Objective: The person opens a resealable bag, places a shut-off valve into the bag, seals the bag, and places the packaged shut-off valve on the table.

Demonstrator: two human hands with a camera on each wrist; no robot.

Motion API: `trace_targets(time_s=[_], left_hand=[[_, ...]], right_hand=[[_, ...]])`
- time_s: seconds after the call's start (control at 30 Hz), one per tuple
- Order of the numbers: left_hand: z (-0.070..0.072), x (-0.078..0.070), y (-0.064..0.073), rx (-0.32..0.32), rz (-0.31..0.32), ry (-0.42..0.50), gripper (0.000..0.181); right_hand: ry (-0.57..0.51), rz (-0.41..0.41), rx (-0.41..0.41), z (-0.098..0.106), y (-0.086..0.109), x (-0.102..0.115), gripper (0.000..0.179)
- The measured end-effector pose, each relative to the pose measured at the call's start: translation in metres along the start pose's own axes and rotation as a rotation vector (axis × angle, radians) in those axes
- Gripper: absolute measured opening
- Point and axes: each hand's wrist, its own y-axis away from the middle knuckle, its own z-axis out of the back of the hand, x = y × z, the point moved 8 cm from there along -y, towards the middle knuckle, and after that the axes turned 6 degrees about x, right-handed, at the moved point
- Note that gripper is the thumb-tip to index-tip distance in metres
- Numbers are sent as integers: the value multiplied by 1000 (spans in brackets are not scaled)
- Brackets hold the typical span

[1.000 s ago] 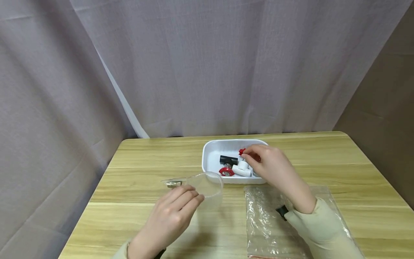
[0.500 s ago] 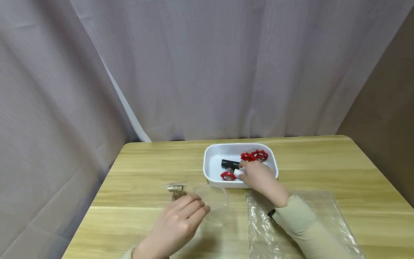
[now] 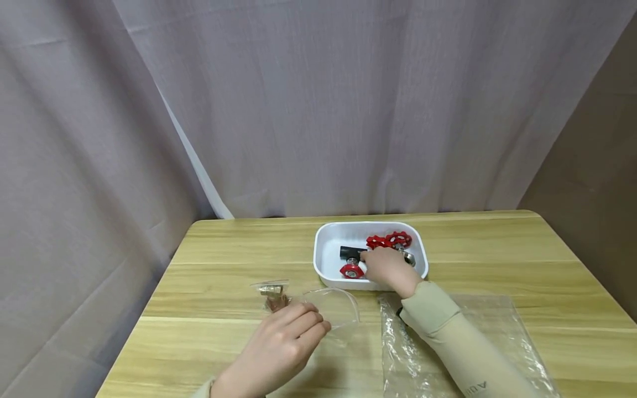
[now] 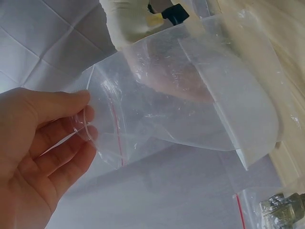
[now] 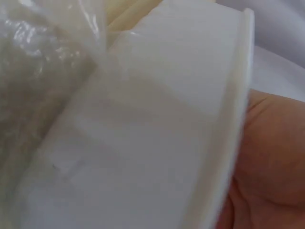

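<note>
2 pale beige-green sleeves [image 3: 460, 337]; right: dark lettering [image 3: 476, 388], black piece [image 4: 175, 14] at cuff [image 3: 429, 305].

Facing you across the far edge of the table [image 3: 239, 249], a mauve-grey curtain [image 3: 348, 110] hangs in soft vertical folds, its cloth catching a gentle, even light. To your left, a similar curtain panel [image 3: 74, 166] runs toward you, creased in faint straight lines, with a narrow pale strip [image 3: 211, 190] slanting down where the two meet. On your right you have a darker, browner side panel [image 3: 592, 160], and the table's light, streaky wood grain ends in rounded far corners.
</note>
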Motion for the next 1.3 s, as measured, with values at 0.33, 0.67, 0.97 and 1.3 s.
trace_targets(time_s=[0.33, 0.67, 0.97, 1.3], left_hand=[[-5, 1, 0, 1, 2, 1, 34], [-7, 4, -1, 16, 3, 1, 33], [-7, 4, -2, 21, -2, 8, 35], [-10, 5, -2, 33, -2, 11, 34]], right_hand=[[7, -55, -1, -4, -8, -7, 36], [-2, -48, -79, 0, -9, -7, 35], [3, -72, -146, 1, -8, -10, 34], [-36, -14, -225, 5, -4, -15, 34]])
